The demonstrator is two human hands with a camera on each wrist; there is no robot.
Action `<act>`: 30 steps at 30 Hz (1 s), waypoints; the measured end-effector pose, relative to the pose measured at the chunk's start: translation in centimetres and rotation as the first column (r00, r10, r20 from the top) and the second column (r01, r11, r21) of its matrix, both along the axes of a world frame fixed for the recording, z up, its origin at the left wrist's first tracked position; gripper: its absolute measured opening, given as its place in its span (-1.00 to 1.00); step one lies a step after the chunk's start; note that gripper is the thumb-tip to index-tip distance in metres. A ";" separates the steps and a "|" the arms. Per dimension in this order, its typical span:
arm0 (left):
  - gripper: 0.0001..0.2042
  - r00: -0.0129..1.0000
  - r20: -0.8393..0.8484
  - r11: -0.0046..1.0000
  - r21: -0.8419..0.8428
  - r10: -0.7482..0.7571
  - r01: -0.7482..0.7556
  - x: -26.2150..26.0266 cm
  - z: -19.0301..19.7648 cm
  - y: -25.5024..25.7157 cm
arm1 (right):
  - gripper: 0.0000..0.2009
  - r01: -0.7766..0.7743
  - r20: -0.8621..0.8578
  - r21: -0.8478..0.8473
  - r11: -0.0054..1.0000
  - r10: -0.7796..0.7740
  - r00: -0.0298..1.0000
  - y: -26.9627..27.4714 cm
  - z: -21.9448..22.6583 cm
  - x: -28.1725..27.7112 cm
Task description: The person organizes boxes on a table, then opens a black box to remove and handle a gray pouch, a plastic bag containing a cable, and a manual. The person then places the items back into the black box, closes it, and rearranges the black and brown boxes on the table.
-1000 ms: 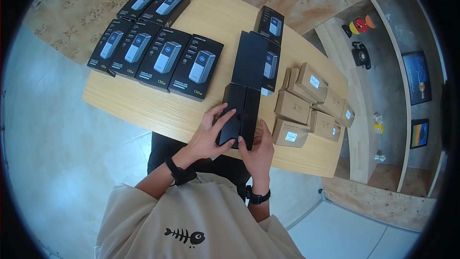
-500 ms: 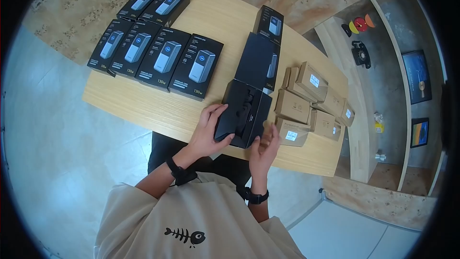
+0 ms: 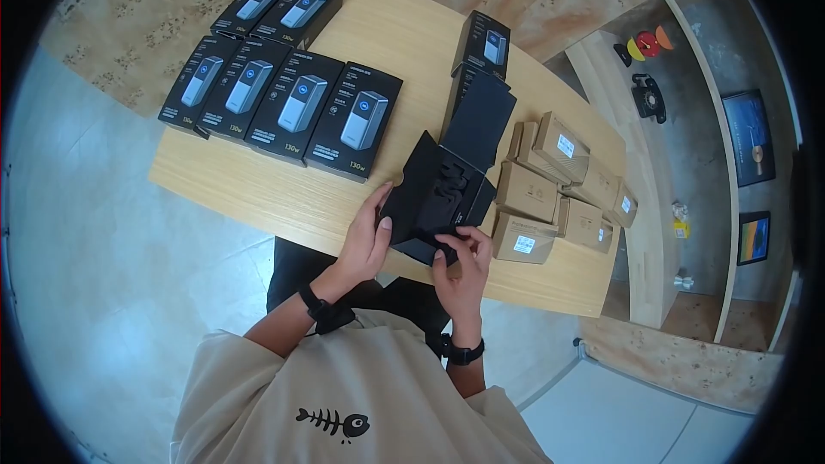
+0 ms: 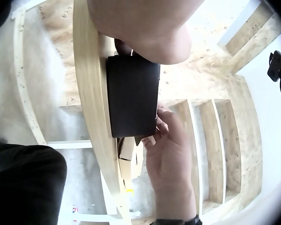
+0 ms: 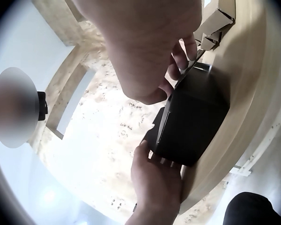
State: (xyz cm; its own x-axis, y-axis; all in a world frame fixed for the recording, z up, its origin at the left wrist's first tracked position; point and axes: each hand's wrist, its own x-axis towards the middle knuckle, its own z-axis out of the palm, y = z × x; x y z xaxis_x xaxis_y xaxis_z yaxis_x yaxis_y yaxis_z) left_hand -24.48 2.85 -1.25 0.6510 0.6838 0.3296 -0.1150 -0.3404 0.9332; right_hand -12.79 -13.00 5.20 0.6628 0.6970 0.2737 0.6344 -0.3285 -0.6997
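Pale wooden surface (image 3: 275, 193), and right at its near edge, the open black box (image 3: 409, 196), flaps spread! Left hand (image 3: 365, 241) clamped on its left side; right hand (image 3: 464, 275), fingers bent, at the near right edge, pinching or merely touching, can't tell! Brown cartons (image 3: 527, 192) just right.

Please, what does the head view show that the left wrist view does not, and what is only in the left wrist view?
Only the head view: the printed boxes, the telephone, the fish print and the inside of the open box.

Only the left wrist view: a black device near the right edge.

Both: the open box, the left hand, the right hand, the table, brown boxes and dark trousers.
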 end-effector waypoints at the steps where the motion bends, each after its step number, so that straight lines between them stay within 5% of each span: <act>1: -0.44 1.000 0.000 1.000 0.000 0.000 0.000 0.0 0.1 0.0 | -0.74 0.000 0.000 0.000 1.000 0.000 1.000 -0.1 0.0 0.0; 7: -0.45 0.999 -0.039 1.000 -0.011 -0.021 0.021 -0.1 0.9 0.0 | -0.79 -0.040 -0.006 0.047 0.998 0.040 0.999 -0.3 -0.2 0.1; 9: -0.46 0.983 -0.172 0.994 0.068 -0.067 0.080 -0.2 0.8 0.3 | -0.84 -0.031 -0.095 0.121 0.992 0.043 0.995 -0.4 -0.4 0.1; 12: -0.48 0.991 -0.131 0.989 0.148 0.009 0.011 0.5 0.5 -0.1 | -0.89 -0.067 -0.104 0.159 0.985 0.084 0.991 -0.8 -1.0 0.6; 16: -0.45 0.989 -0.143 0.990 0.130 -0.027 0.046 0.4 0.9 0.1 | -0.90 -0.083 -0.152 0.077 0.994 0.094 0.984 -1.3 -1.7 0.5; 28: -0.25 0.975 -0.208 0.981 0.164 -0.072 0.107 0.7 1.0 0.1 | -0.40 0.152 -0.022 -0.108 0.982 -0.155 0.988 1.8 -0.4 0.1; 30: -0.26 0.976 -0.208 0.981 0.168 -0.062 0.098 0.7 1.2 0.1 | -0.39 0.165 0.159 -0.120 0.979 -0.145 0.977 2.4 -1.0 0.6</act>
